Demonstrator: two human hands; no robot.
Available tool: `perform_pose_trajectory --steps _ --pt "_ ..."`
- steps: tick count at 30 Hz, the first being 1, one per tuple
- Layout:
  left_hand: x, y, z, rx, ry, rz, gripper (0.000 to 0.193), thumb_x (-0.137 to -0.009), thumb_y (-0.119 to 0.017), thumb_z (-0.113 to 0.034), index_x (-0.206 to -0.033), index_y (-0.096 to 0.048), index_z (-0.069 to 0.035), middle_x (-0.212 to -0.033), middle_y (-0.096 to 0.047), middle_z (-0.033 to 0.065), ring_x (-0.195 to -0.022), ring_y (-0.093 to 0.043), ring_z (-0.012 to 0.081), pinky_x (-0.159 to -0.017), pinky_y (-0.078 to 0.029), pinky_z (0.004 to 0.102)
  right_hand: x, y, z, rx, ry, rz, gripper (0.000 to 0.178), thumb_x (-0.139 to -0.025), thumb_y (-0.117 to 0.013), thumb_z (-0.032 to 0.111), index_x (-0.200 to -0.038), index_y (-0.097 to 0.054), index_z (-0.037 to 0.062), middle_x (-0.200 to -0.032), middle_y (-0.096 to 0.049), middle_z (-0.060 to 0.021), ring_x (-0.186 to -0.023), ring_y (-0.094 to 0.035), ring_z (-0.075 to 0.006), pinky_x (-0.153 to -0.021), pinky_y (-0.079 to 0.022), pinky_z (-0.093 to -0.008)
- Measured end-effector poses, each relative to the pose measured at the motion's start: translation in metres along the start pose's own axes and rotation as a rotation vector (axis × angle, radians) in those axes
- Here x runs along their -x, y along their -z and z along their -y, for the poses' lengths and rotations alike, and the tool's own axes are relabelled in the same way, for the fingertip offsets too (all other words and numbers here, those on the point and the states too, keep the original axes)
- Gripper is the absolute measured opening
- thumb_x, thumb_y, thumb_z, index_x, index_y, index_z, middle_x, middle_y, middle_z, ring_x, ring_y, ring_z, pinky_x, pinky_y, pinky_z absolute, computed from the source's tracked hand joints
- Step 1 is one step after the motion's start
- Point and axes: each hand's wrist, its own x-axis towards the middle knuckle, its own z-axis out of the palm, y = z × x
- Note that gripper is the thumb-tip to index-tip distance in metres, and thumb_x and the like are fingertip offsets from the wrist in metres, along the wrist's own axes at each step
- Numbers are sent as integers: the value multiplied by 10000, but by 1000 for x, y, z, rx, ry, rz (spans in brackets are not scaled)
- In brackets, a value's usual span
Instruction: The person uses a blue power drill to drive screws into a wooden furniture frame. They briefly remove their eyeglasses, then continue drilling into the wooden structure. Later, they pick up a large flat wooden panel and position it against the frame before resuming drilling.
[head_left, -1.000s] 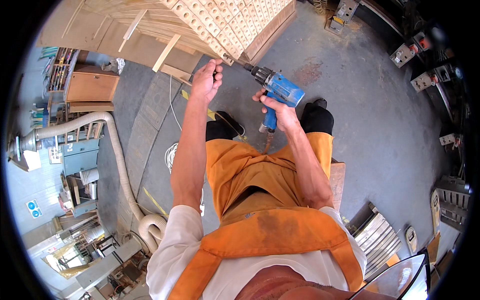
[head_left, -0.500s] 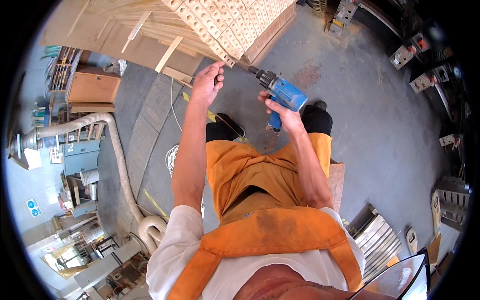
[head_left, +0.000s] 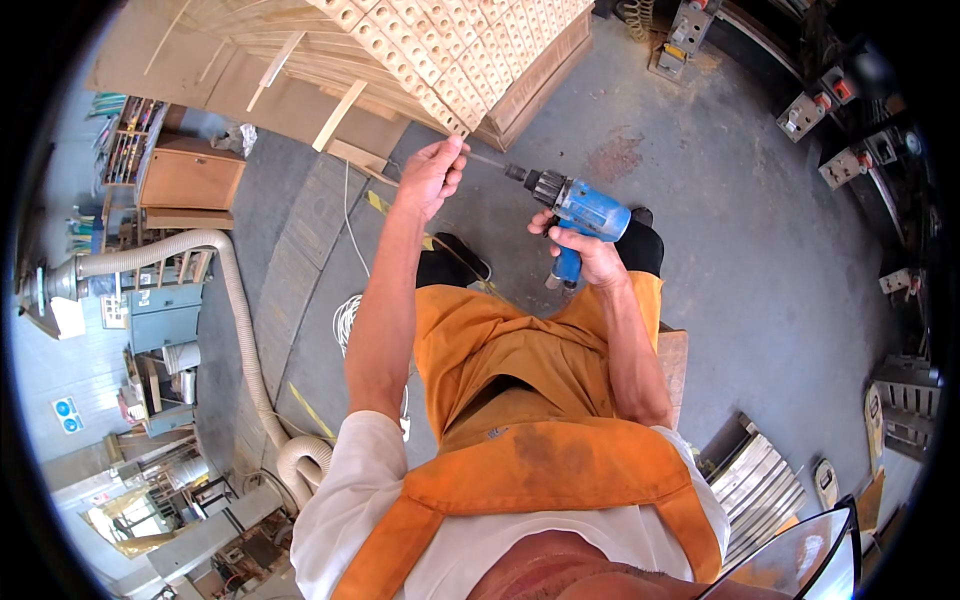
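Observation:
In my right hand [head_left: 590, 256] is a blue cordless drill [head_left: 592, 212], its grip wrapped by my fingers and its black chuck aimed left. A long thin bit [head_left: 486, 160] runs from the chuck toward the fingertips of my left hand [head_left: 432, 178]. That hand is closed, thumb and forefinger pinched at the bottom corner of a stack of pale wooden strips [head_left: 440, 75] with rows of round holes in their ends. Whatever the left fingers hold is hidden. The bit's tip lies by those fingers; whether it touches anything I cannot tell.
The stack rests by a brown wooden base [head_left: 540, 85]. Loose wood slats [head_left: 340, 115] lean at its left side. A coiled white cable [head_left: 346, 318] lies on the floor left of my legs, and a ribbed hose [head_left: 240, 330] runs further left. Machines line the right.
The drill has drawn back to the right and slightly down from the stack, showing more of the bit. My left hand has shifted a little right and toward me, its fingers still closed.

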Motion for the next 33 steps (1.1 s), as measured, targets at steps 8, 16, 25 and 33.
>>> perform_pose_trajectory --steps 8,16,25,33 --pt "-12 -19 0 365 -57 107 294 -951 -564 -278 -1093 -541 -22 -765 -506 -23 -597 -419 40 -423 -304 153 -1 -20 -1 -49 94 -67 284 -862 -635 82 -1141 -591 53 -1073 -656 -69 -1001 -625 -179 -695 -471 -261" --pt "-5 -9 6 171 -81 -7 209 -971 -500 -182 -1057 -574 -6 -772 -522 -1 -592 -440 61 -443 -331 177 -8 -23 2 -121 99 -54 252 -839 -631 69 -1083 -580 33 -1022 -651 -89 -997 -635 -214 -662 -464 -282" --pt "-11 -13 -25 -703 -219 -375 235 -945 -498 -193 -977 -611 10 -751 -573 18 -576 -469 80 -501 -390 237 -5 -19 11 69 115 -41 243 -836 -639 69 -1074 -593 53 -1011 -655 -67 -995 -633 -197 -676 -465 -285" --pt "-11 -14 -25 -870 -314 -384 243 -904 -507 -170 -929 -639 33 -709 -633 97 -636 -581 168 -618 -466 313 -4 -23 13 92 115 -88 142 -834 -643 80 -974 -634 52 -963 -662 -47 -911 -610 -144 -676 -465 -273"
